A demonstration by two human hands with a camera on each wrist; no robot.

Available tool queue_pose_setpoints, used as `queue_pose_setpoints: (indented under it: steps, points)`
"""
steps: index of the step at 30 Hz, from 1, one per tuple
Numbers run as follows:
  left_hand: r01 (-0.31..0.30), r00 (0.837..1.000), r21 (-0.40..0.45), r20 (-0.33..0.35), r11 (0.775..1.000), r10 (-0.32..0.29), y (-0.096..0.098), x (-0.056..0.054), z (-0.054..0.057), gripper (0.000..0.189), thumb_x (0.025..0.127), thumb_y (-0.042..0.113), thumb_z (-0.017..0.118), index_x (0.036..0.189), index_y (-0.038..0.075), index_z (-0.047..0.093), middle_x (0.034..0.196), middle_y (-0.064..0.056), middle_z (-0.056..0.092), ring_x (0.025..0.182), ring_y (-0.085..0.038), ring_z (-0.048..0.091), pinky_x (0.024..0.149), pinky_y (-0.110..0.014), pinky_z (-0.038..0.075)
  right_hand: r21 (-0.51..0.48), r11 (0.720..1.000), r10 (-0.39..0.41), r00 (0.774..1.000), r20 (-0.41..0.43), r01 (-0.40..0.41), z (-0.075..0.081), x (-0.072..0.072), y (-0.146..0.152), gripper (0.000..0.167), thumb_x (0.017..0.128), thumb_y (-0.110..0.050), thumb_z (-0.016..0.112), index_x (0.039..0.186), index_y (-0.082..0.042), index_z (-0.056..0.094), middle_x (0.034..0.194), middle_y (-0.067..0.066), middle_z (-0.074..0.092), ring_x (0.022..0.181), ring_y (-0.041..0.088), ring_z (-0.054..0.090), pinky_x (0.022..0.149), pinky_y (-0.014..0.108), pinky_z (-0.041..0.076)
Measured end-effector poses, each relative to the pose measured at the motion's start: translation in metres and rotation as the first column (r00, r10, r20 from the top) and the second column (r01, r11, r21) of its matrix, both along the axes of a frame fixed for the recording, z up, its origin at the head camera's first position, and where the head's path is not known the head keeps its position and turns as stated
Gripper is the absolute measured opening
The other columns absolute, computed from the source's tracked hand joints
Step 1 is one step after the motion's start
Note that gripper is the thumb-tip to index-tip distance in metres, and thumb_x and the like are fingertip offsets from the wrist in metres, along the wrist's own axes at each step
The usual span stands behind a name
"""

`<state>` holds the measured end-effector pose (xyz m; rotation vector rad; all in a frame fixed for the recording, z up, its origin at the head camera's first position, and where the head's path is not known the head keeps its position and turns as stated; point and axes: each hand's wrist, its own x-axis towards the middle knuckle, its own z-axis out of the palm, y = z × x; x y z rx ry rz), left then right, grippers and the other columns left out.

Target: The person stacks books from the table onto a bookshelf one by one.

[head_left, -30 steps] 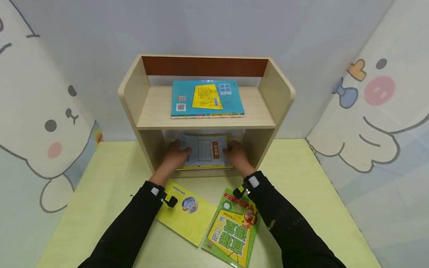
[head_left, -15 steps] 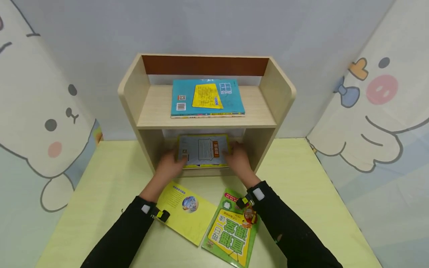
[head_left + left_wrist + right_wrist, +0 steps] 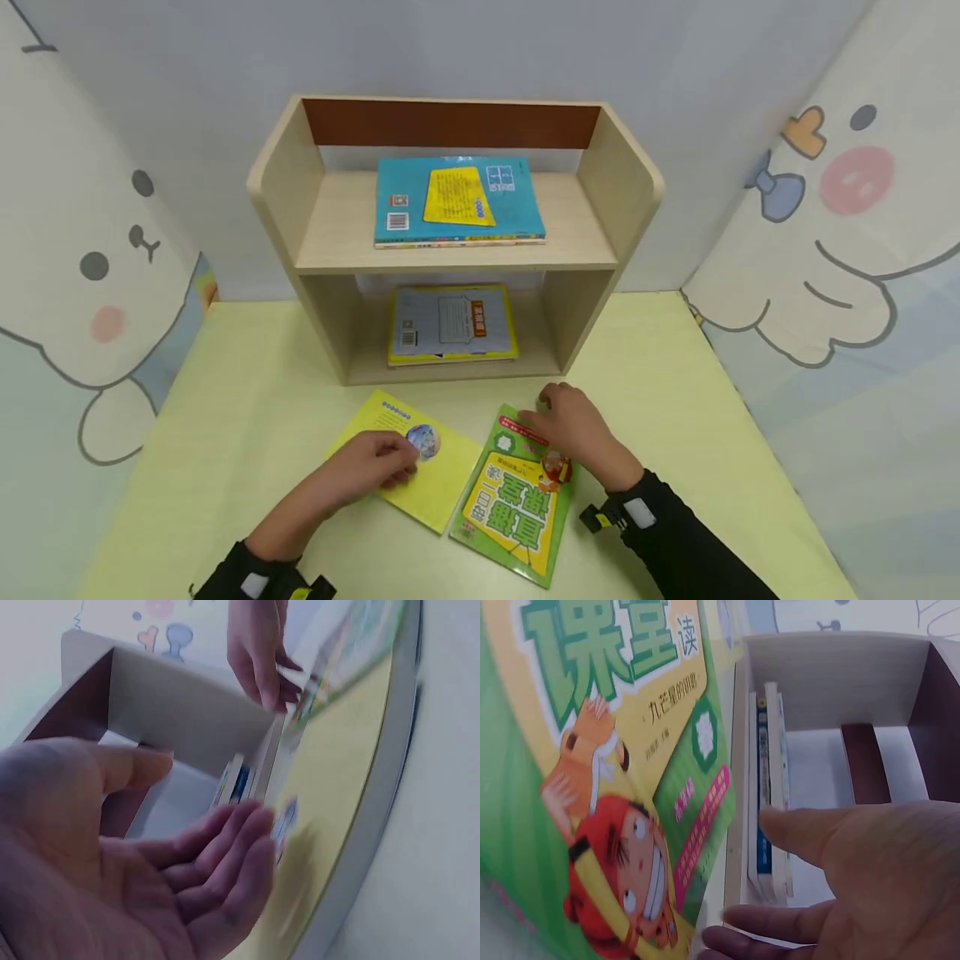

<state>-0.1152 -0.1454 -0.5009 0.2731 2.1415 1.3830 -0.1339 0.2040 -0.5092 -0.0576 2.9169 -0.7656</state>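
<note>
My left hand point(image 3: 371, 462) hovers over a yellow book point(image 3: 438, 483) lying flat on the table. Its fingers are loosely bent and hold nothing, as the left wrist view also shows. My right hand point(image 3: 577, 429) is over the upper end of a green book point(image 3: 517, 500) with a yellow title panel. In the right wrist view the thumb and fingers of the right hand point(image 3: 885, 885) are spread apart, with nothing between them. Whether its fingertips touch the green cover is hard to tell. A grey-covered book point(image 3: 453, 325) lies on a yellow-edged one in the lower shelf compartment.
A two-tier wooden bookshelf point(image 3: 307, 271) stands at the back of the table point(image 3: 225, 433). On its upper board lie blue books point(image 3: 408, 183) with a yellow paper piece point(image 3: 457, 196) on the top cover. Cartoon-printed panels point(image 3: 847, 275) flank the table.
Both hands have left the grey-covered book in the lower compartment and come back over the table. The left is now over the yellow book, the right over the green book. The head view has shifted slightly.
</note>
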Motion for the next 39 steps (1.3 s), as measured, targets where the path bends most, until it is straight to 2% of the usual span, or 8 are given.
queue_pose_setpoints:
  steps: [2,5,11,16,21,27,32,39]
  points:
    - [0.073,0.989,0.064,0.127,0.995,-0.081,0.005,0.01,-0.002,0.031,0.111,0.027,0.067,0.117,-0.003,0.076,0.101,-0.007,0.076,0.093,-0.022,0.073,0.083,-0.042,0.064,-0.006,1.0,0.002,0.998,0.058,-0.002,0.002,0.0,0.003,0.057,0.096,-0.04,0.087,0.124,0.007,0.073,0.113,0.018,0.074,0.099,0.031,0.069,0.089,0.05,0.061]
    - [0.134,0.964,0.097,0.216,0.986,-0.152,0.014,0.018,-0.01,0.032,0.111,0.03,0.067,0.119,0.0,0.075,0.102,-0.007,0.076,0.093,-0.023,0.075,0.084,-0.042,0.065,-0.027,1.0,0.011,0.989,0.145,-0.007,0.005,0.001,0.003,0.058,0.092,-0.042,0.091,0.12,0.005,0.071,0.107,0.014,0.073,0.09,0.026,0.066,0.08,0.044,0.06]
    - [0.136,0.95,0.124,0.266,0.983,-0.165,0.023,0.025,-0.016,0.033,0.111,0.028,0.067,0.124,-0.001,0.073,0.104,-0.01,0.075,0.093,-0.025,0.076,0.081,-0.043,0.066,-0.107,0.994,0.063,0.958,0.278,-0.034,0.006,0.007,-0.003,0.041,0.091,-0.039,0.093,0.097,-0.004,0.072,0.088,0.005,0.066,0.076,0.019,0.06,0.065,0.032,0.052]
    - [0.138,0.941,0.162,0.287,0.977,-0.18,0.021,0.024,-0.017,0.034,0.112,0.028,0.067,0.126,-0.002,0.072,0.106,-0.012,0.075,0.096,-0.026,0.077,0.08,-0.044,0.067,-0.209,0.972,0.171,0.94,0.295,-0.111,0.005,0.013,-0.006,0.033,0.094,-0.031,0.09,0.079,-0.01,0.07,0.073,0.0,0.062,0.065,0.015,0.055,0.058,0.028,0.043]
    - [0.139,0.941,0.161,0.285,0.977,-0.181,0.02,0.023,-0.016,0.034,0.112,0.028,0.066,0.126,-0.002,0.072,0.106,-0.012,0.075,0.097,-0.027,0.077,0.08,-0.045,0.068,-0.374,0.912,0.299,0.895,0.332,-0.166,0.009,0.014,-0.009,0.032,0.096,-0.029,0.088,0.084,-0.007,0.067,0.075,-0.001,0.063,0.065,0.013,0.059,0.059,0.027,0.046]
    - [0.152,0.946,0.185,0.258,0.971,-0.197,0.017,0.019,-0.012,0.037,0.113,0.028,0.065,0.13,-0.004,0.069,0.111,-0.012,0.075,0.103,-0.029,0.076,0.086,-0.046,0.067,-0.564,0.815,0.407,0.824,0.393,-0.134,0.023,0.006,-0.003,0.02,0.102,-0.024,0.082,0.102,-0.004,0.076,0.085,0.008,0.077,0.069,0.019,0.075,0.061,0.029,0.061]
    - [0.152,0.95,0.252,0.229,0.956,-0.212,0.008,0.007,0.003,0.046,0.115,0.035,0.062,0.14,-0.004,0.065,0.12,-0.011,0.075,0.111,-0.028,0.073,0.095,-0.045,0.064,-0.661,0.75,0.367,0.852,0.374,-0.033,0.059,-0.01,0.008,0.024,0.107,-0.024,0.076,0.111,-0.001,0.078,0.093,0.015,0.08,0.072,0.023,0.078,0.063,0.034,0.065]
    - [0.147,0.95,0.429,0.19,0.891,-0.248,-0.008,-0.016,0.054,0.049,0.112,0.021,0.065,0.151,-0.008,0.055,0.127,-0.017,0.078,0.109,-0.026,0.078,0.096,-0.038,0.062,-0.768,0.633,0.225,0.926,0.302,0.096,0.12,-0.025,0.008,0.026,0.112,-0.024,0.069,0.12,0.0,0.071,0.1,0.015,0.079,0.077,0.025,0.079,0.07,0.037,0.067]
